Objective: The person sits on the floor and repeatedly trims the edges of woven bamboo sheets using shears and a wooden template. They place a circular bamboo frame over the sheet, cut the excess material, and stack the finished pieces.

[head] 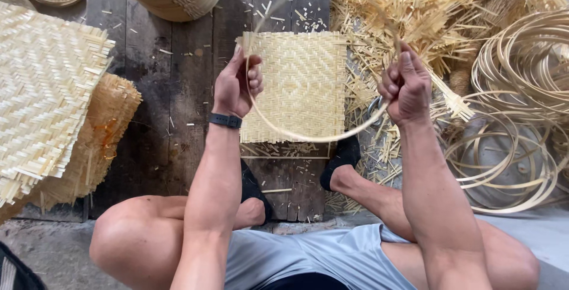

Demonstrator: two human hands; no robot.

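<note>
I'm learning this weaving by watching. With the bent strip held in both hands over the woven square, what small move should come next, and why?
Probably lower the hoop onto the woven mat. The left hand and right hand hold it bent round above the mat, roughly centred, and it looks about as wide as the mat.

You sit over a floor of dark wooden planks (178, 82) strewn with pale splinters. A square woven bamboo mat (302, 82) lies flat at centre, stacked woven mats (47, 94) at left, a heap of bamboo offcuts (438, 11) and coiled bamboo strips (515, 118) at right.
</note>
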